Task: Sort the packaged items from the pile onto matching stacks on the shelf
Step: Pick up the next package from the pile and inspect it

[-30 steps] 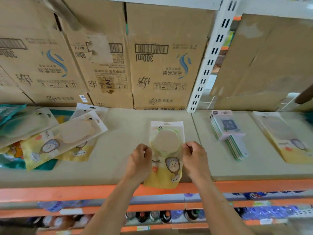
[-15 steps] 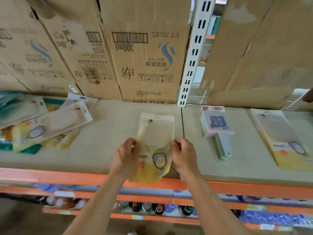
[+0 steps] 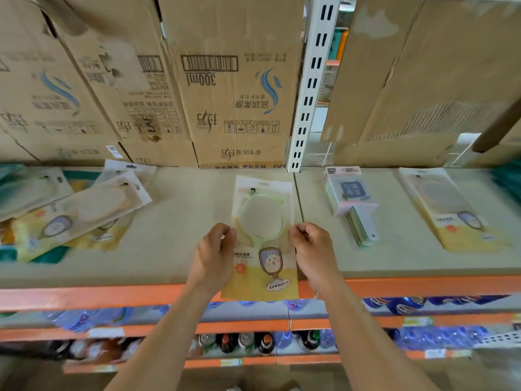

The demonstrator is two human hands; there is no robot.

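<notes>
Before us we have a beige shelf board (image 3: 183, 221) with an orange front beam (image 3: 84, 297) along its edge. Behind the board we see brown cardboard boxes (image 3: 231, 94) whose print and barcodes stand upside down, and a white slotted upright (image 3: 310, 88) rises between them. Lower down we see bottles (image 3: 242, 342) and blurred blue goods (image 3: 423, 334) on another level, with price labels (image 3: 417, 321) on its orange edge. The light is soft and even.

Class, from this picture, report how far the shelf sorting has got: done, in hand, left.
Done: a stack of pink-topped packs and one yellow pack lie sorted at right. In hand: left hand and right hand pinch a green mirror pack over the shelf edge. Left: the jumbled pile at left.
</notes>
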